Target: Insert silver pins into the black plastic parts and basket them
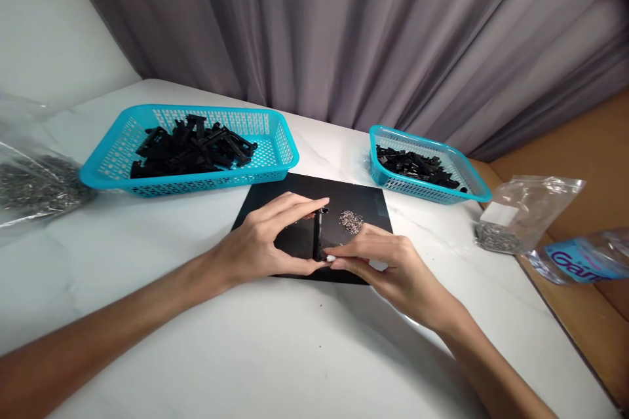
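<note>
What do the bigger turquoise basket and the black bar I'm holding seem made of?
The large turquoise perforated basket looks like glossy plastic, given its even colour and regular openings. The slim black bar seems smooth plastic from its soft sheen, but painted metal is possible.

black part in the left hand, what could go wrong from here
The black part might slip, since the left hand seems to pinch it by its ends. The right hand could knock the loose metal pile beside it. The small white piece might drop from its fingertips.
</note>
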`<state>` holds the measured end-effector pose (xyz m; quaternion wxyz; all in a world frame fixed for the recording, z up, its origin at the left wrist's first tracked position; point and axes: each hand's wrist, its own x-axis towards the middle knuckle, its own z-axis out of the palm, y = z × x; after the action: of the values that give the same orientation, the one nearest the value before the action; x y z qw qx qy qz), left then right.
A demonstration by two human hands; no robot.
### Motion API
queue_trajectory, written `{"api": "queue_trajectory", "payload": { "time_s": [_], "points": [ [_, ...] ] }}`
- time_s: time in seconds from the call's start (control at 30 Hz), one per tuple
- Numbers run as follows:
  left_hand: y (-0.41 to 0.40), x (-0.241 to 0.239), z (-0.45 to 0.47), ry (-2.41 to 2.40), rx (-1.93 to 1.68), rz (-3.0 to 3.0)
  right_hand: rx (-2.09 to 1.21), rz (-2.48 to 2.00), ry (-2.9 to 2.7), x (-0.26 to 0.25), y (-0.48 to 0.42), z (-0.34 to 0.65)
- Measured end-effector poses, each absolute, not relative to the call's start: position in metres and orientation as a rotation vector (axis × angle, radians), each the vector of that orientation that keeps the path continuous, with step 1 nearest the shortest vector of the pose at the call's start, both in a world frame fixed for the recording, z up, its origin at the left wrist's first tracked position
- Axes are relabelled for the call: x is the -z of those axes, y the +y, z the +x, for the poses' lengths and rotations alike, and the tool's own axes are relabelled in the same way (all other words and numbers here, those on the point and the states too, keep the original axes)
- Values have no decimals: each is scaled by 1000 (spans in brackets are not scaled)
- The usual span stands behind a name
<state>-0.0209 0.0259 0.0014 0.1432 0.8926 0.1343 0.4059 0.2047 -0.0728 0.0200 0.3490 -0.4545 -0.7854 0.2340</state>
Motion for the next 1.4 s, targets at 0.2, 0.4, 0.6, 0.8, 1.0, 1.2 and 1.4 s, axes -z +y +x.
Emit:
{"api": "queue_trajectory", "payload": {
  "time_s": [0.2,0.4,0.6,0.8,1.0,1.2,1.4],
  "points": [
    [26,2,-20,371,-1199,2604,-567,-1105,-2115,-18,-72,206],
    [23,0,-19,383,-1227,2737,-509,-1074,-2203,-13,-73,204],
    [23,2,-17,375,-1201,2693,-533,-1070,-2199,-14,-72,204],
    [20,-4,-20,502,-1145,2600,-645,-1146,-2027,-24,-72,210],
    [18,-7,-20,497,-1129,2595,-688,-1120,-2062,-26,-73,211],
    [19,-8,-21,488,-1135,2607,-658,-1077,-2089,-22,-72,209],
    [20,-8,-21,484,-1140,2610,-702,-1089,-2056,-25,-71,209]
  ]
}}
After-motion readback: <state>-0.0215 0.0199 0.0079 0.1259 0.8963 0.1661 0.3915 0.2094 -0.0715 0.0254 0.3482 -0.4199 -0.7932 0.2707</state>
